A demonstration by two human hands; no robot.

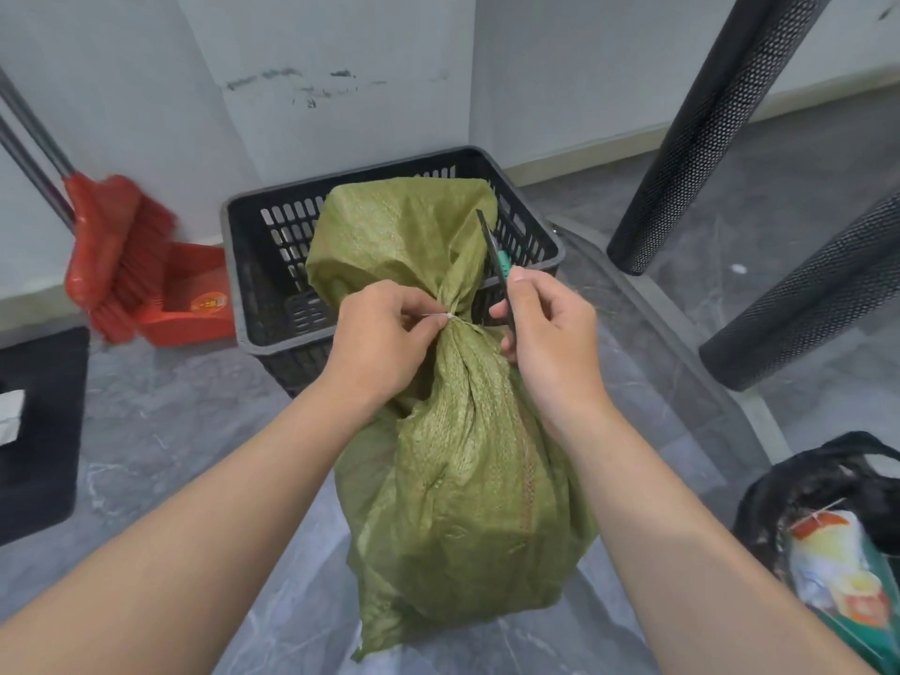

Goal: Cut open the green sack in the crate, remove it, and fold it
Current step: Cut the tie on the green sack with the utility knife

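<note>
The left hand (384, 333) is pinched together on a thin white tie (445, 316) that binds the neck of the sack (462, 470); thumb and forefinger grip the tie's loose end at the hand's 3 o'clock side. The right hand (545, 333) is clamped around a cutter (496, 258) with a green handle, the dark blade standing up and tilting toward 11 o'clock, just beside the gathered neck but apart from the tie. The right fingers curl toward the sack at the knot. The sack, green woven plastic, stands on the grey floor (170, 431) between the forearms, its body full and its bound neck at frame centre. Above the tie the loose top of the sack fans out toward 12 o'clock and hangs over the near rim of the crate (253, 265). The crate is black with slotted walls and sits at 12 o'clock from the hands, against a white wall corner. At 9 o'clock from the crate a red broom (114, 250) rests in a red dustpan (190, 294). A dark mat (39, 431) lies at the left edge. Two black mesh tubes (706, 129) slant in at 2 o'clock. At 4 o'clock, a black bag (803, 489) holds printed packets; their contents cannot be told.
</note>
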